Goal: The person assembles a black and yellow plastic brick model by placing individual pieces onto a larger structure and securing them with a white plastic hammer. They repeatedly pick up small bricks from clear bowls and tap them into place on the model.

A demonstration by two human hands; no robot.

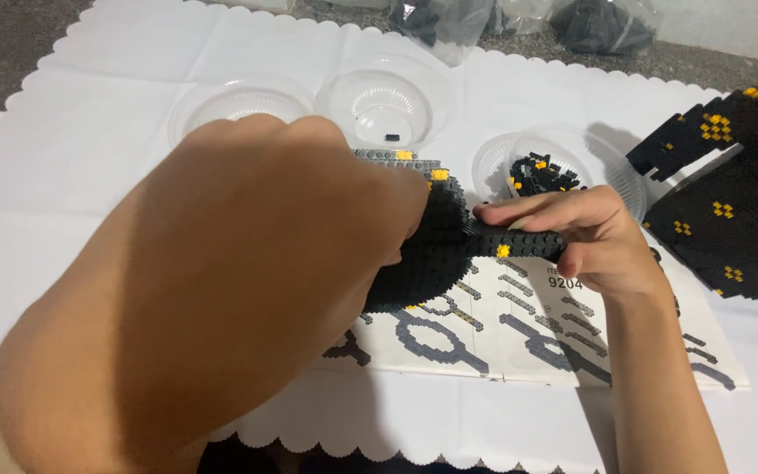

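two hands hold a black brick-built piece [436, 254] above the instruction sheet [519, 342], left hand [221, 290] closed round its rounded body, right hand [589, 237] fingers [528, 211] pinched narrow on the thin strip, which looks light, rigid, prone to snapping apart, best supported beneath.

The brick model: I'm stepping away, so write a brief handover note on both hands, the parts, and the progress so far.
Left hand: grips the black brick model from above.
Right hand: pinches the model's bar-like end.
The model is held above the open instruction sheet.
Loose black and yellow pieces sit in one clear bowl; another bowl holds a single small piece.
Done: a large black panel with yellow studs lies at right.
Left: the held section is not joined to that panel.
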